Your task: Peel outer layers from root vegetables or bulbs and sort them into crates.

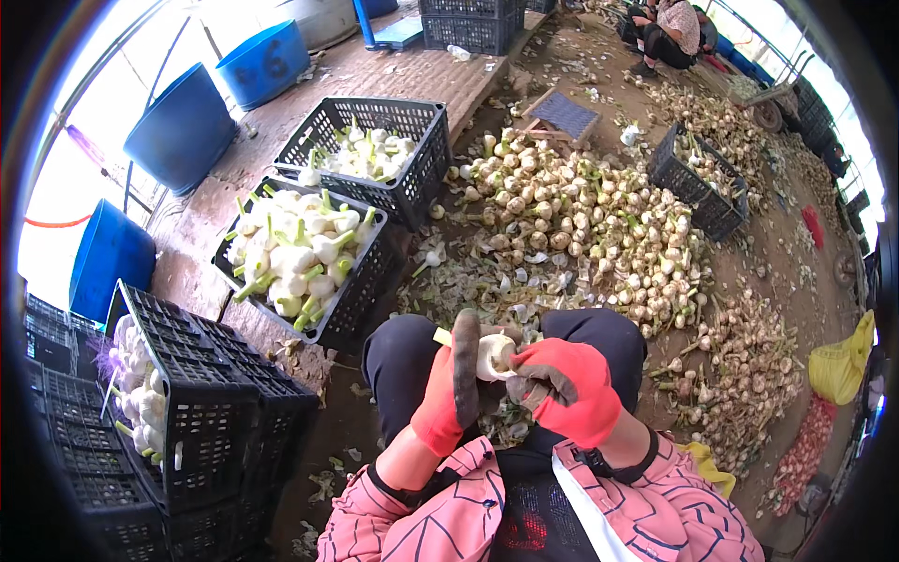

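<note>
My left hand (456, 379), in a red and grey work glove, is closed around a garlic bulb (494, 355) above my knees. The bulb is mostly white, with a brownish patch on its right side and a cut pale stem pointing left. My right hand (562, 390), gloved alike, has its fingertips against the bulb's right side; whether they pinch a piece of skin cannot be told. Ahead of my knees lies a large heap of unpeeled garlic bulbs (576, 211). Cleaned white bulbs (295, 246) fill a black plastic crate (351, 323) at front left.
Another black crate (421, 161) of white garlic stands behind it. Stacked crates (211, 421) rise at my left. Blue tubs (182, 133) line the left edge. A small stool (565, 112) and a part-filled crate (695, 204) stand beyond the heap. A person (667, 35) squats at the back.
</note>
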Available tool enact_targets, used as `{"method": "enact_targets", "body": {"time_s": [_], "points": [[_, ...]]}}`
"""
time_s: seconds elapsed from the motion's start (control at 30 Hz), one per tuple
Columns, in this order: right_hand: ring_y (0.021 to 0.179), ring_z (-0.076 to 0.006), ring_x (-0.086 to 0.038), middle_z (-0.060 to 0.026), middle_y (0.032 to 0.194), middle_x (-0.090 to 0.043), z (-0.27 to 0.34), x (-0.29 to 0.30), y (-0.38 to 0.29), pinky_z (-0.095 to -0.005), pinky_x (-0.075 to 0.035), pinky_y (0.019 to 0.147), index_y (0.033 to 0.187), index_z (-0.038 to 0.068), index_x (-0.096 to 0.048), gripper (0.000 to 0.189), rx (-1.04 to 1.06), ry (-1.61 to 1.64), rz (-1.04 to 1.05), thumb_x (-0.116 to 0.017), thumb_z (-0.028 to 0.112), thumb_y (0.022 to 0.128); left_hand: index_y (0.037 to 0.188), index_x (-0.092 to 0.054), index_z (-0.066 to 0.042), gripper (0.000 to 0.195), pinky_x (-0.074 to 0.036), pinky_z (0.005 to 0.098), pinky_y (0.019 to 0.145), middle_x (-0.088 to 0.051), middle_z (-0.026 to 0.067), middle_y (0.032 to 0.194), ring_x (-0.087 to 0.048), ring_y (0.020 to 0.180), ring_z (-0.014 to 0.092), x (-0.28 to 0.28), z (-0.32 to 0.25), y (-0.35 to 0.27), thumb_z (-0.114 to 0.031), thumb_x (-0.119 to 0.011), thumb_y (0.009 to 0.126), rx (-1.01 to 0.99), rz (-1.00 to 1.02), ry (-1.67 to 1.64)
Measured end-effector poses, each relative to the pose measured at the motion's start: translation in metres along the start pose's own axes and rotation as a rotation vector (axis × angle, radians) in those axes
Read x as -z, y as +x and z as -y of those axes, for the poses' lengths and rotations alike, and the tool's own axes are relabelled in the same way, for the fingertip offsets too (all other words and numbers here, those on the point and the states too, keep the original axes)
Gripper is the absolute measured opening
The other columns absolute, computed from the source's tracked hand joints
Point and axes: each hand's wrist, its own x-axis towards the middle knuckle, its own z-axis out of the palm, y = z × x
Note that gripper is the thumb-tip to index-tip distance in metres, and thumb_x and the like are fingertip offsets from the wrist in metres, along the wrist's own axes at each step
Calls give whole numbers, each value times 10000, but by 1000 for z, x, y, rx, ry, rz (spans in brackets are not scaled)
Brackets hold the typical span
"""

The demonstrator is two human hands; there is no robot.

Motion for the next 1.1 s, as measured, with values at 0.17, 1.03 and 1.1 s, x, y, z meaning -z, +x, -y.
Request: {"method": "enact_targets", "body": {"time_s": [0.17,1.03,1.1], "points": [[559,-132,-591,-78,778,-627,-29,25,10,-274,-522,544,862,26,-541,147,-595,520,-538,-629,144,869,1203,-517,-13,588,-520,333,587,-647,105,907,-635,730,221,15,-1,3,-521,-391,935,-146,82,-368],[722,-207,-647,-119,814,-669,-72,17,-7,-343,-486,655,1158,6,-564,521,-503,193,319,-519,449,889,1120,-488,35,481,-504,423,898,-588,157,1064,-582,1002,338,64,-114,144,-374,-564,878,-423,-116,-587],[865,-223,-618,-115,1010,-617,-73,22,-6,-364,-488,724,1219,11,-510,568,-440,721,192,-444,486,915,1238,-443,3,693,-404,519,971,-565,184,1146,-523,1098,366,65,-156,162,-518,-605,810,-384,-88,-545]]}}
